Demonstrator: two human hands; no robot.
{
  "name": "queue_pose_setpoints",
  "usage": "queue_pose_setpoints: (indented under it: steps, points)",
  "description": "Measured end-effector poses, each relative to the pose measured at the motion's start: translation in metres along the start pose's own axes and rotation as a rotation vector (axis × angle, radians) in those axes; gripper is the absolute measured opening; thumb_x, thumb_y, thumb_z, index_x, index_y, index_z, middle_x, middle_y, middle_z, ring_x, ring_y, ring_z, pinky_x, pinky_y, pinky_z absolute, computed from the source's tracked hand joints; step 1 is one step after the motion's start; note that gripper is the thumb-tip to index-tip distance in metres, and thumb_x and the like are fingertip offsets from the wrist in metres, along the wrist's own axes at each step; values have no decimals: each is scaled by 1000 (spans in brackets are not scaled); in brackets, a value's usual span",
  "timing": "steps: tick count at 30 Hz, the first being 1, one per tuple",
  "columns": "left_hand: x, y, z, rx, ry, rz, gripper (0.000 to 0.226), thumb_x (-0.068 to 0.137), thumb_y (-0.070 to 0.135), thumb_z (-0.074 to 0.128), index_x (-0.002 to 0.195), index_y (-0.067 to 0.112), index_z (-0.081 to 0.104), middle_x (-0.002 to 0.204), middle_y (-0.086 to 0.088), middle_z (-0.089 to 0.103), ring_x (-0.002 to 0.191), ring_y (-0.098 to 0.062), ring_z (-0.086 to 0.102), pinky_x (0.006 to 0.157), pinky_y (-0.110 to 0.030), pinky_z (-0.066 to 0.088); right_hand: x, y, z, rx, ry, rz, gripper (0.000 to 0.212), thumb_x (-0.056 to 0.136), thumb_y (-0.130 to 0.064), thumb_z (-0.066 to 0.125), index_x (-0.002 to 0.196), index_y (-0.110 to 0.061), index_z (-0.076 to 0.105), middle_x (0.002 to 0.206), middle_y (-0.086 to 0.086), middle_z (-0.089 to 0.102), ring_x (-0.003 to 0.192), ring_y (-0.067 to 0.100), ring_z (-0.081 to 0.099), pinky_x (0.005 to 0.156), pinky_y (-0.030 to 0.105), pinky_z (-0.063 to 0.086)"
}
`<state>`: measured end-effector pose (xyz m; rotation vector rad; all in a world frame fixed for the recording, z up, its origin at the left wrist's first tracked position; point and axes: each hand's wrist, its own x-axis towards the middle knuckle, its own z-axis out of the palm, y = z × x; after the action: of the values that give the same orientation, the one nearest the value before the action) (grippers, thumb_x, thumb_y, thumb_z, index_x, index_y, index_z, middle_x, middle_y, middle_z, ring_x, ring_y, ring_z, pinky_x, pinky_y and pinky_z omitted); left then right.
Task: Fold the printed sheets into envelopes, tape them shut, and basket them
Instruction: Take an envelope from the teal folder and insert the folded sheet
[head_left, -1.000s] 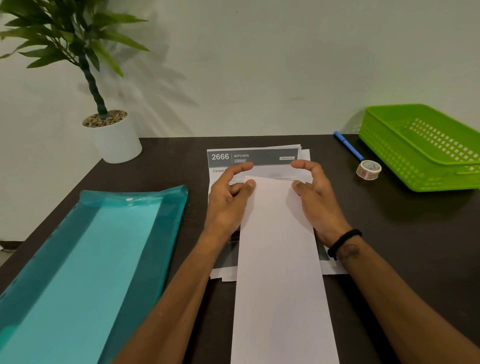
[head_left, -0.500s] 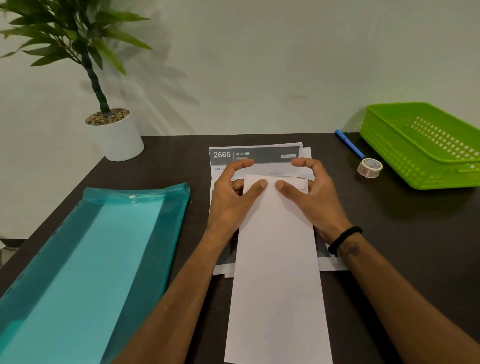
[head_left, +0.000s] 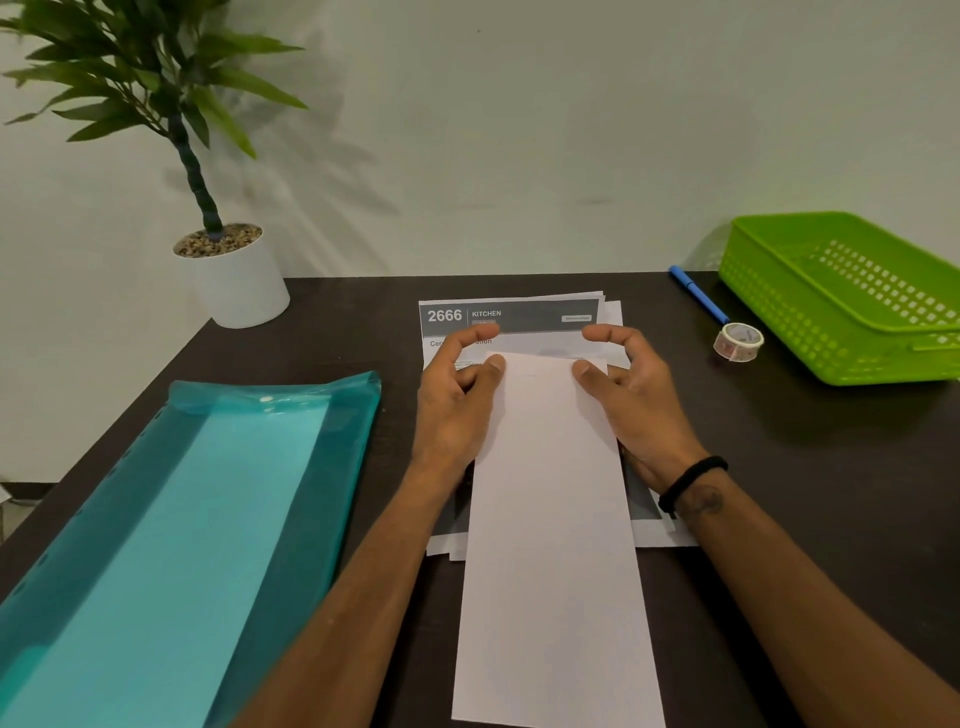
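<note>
Office-type desk setting, plain and sparse. Dark tabletop (head_left: 779, 493) set against a bare pale wall (head_left: 519, 130). Stationery on it: printed sheets (head_left: 514, 317), teal plastic document folder (head_left: 182, 519), blue pen (head_left: 698, 296), tape roll (head_left: 737, 341), green plastic basket (head_left: 852, 332). Potted plant (head_left: 228, 270) in white pot at far left corner.

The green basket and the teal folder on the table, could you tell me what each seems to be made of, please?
Green basket: looks like moulded matte plastic, going by its even perforated walls. Teal folder: probably thin glossy translucent plastic, since it shows glare and a lighter sheet inside.
</note>
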<state>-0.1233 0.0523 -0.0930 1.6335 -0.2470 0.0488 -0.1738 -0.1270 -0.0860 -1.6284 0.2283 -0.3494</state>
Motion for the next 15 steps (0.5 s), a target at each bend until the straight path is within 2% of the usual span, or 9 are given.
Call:
queue_pose_setpoints:
  steps: [1, 3, 4, 6, 8, 10, 12, 14, 15]
  points:
    - [0, 0, 0, -2, -1, 0, 30, 104, 18, 58, 127, 38, 62, 85, -18, 73, 84, -47, 65, 69, -53, 57, 0, -1, 0, 21, -2, 9, 33, 103, -14, 62, 128, -35, 58, 97, -1, 72, 84, 14, 75, 73, 33, 64]
    - [0, 0, -1, 1, 4, 0, 31, 105, 16, 56, 126, 38, 62, 92, -2, 75, 89, -41, 67, 73, -51, 58, 0, 0, 0, 24, 0, 18, 31, 105, -12, 56, 128, -33, 58, 97, -5, 70, 80, 7, 73, 74, 26, 61]
    - [-1, 1, 0, 0, 2, 1, 32, 105, 14, 55, 127, 38, 62, 94, 3, 75, 90, -40, 68, 73, -51, 58, 0, 0, -1, 10, 10, 12, 31, 106, -12, 54, 129, -32, 58, 98, -10, 66, 79, -1, 69, 73, 17, 58]
    - [-1, 2, 0, -4, -8, 1, 35, 106, 12, 52, 128, 36, 62, 98, -4, 74, 88, -42, 67, 72, -54, 58, 1, 0, 0, -2, 23, -6, 30, 108, -11, 50, 130, -29, 58, 108, -14, 59, 83, -12, 61, 69, 5, 46]
    - [-1, 1, 0, -13, -4, 5, 36, 106, 10, 51, 129, 36, 62, 103, -8, 74, 89, -45, 68, 74, -59, 57, 2, -1, 0, 5, 31, -1, 29, 109, -13, 47, 130, -29, 59, 129, -12, 53, 97, -8, 55, 74, 7, 38]
    - [-2, 1, 0, -27, -1, 6, 36, 106, 12, 52, 128, 39, 61, 98, -5, 75, 90, -47, 67, 73, -59, 57, 0, -6, 1, 29, 54, 5, 26, 109, -17, 48, 130, -27, 60, 125, -13, 55, 93, -8, 59, 69, 7, 43]
    - [-2, 3, 1, -17, -7, -6, 34, 104, 18, 59, 132, 38, 58, 95, 5, 75, 87, -31, 72, 70, -44, 63, -3, -7, 1, 33, 43, -1, 27, 103, -26, 62, 130, -27, 59, 110, -12, 63, 82, -6, 67, 62, 11, 53]
    - [-3, 6, 3, 22, -23, 2, 45, 97, 26, 70, 138, 36, 54, 114, 9, 70, 93, -15, 72, 69, -26, 63, -4, -5, 1, 6, 2, -26, 44, 89, -34, 79, 128, -33, 57, 106, -7, 70, 84, 11, 73, 66, 26, 62]
    - [-3, 6, 4, 44, -36, 22, 50, 93, 29, 75, 138, 35, 53, 127, 11, 64, 100, -13, 71, 74, -25, 63, -4, -4, 1, -30, -17, -48, 53, 82, -38, 84, 127, -36, 57, 110, -13, 68, 90, 14, 73, 71, 29, 62]
